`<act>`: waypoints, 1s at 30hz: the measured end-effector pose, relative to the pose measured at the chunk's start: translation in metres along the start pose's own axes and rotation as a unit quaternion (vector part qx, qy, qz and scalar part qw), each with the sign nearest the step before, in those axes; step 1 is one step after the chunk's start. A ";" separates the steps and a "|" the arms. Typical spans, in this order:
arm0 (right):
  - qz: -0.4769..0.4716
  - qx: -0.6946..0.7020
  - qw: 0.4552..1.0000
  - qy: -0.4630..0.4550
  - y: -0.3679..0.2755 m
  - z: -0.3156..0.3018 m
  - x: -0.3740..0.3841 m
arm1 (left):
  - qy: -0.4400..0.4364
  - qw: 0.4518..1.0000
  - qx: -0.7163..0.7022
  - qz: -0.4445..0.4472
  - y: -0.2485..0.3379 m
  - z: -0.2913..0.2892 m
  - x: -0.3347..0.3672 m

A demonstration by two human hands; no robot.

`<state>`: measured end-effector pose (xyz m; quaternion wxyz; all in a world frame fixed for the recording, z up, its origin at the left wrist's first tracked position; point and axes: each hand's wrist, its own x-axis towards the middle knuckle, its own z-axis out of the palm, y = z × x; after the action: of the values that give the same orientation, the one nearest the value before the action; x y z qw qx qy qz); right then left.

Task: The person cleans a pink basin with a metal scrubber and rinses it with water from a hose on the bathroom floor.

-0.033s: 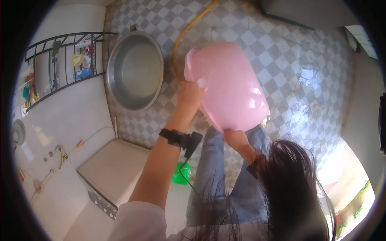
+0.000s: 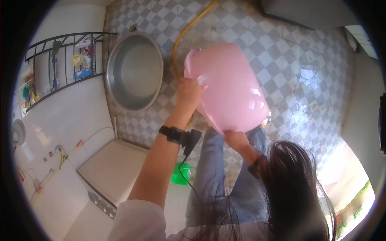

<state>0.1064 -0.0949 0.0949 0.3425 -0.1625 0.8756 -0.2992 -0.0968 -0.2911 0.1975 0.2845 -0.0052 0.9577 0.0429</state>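
A pink plastic tub [image 2: 229, 82] is tipped on its side in front of my legs, its smooth, shiny outside turned up and to the right. On its left rim, my left hand [image 2: 190, 91] has its fingers closed, and a whitish patch shows by the fingertips. Close to my knees, my right hand [image 2: 236, 140] grips the rim's near end. The inside of the tub is hidden. A black band with a small device and a cable [image 2: 181, 137] is strapped round my left wrist.
Left of the tub, a large round metal basin [image 2: 160, 72] sits on the checked tile floor, which has wet shine at right. A yellow hose [image 2: 183, 34] runs behind my left hand. A beige-topped box [image 2: 114, 166], green container [image 2: 181, 174] and black wall rack [image 2: 66, 86] are at left.
My left hand and wrist have shifted very slightly up and to the left. Both hands keep hold of the tub, which stays almost in the same place.
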 end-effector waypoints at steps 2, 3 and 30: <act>-0.013 -0.041 0.999 -0.027 0.022 0.002 -0.017 | 0.000 1.000 -0.016 -0.018 0.005 0.008 0.021; -0.033 -0.078 0.995 -0.054 0.030 0.002 -0.025 | 0.001 1.000 -0.018 -0.016 0.006 0.012 0.030; 0.037 -0.032 0.976 0.211 0.047 -0.080 0.010 | -0.067 0.997 -0.015 0.044 0.013 -0.065 0.034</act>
<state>0.0399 -0.0303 0.1066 0.1551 -0.0738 0.9428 -0.2855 -0.1612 -0.2835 0.2338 0.3457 0.0354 0.9350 0.0702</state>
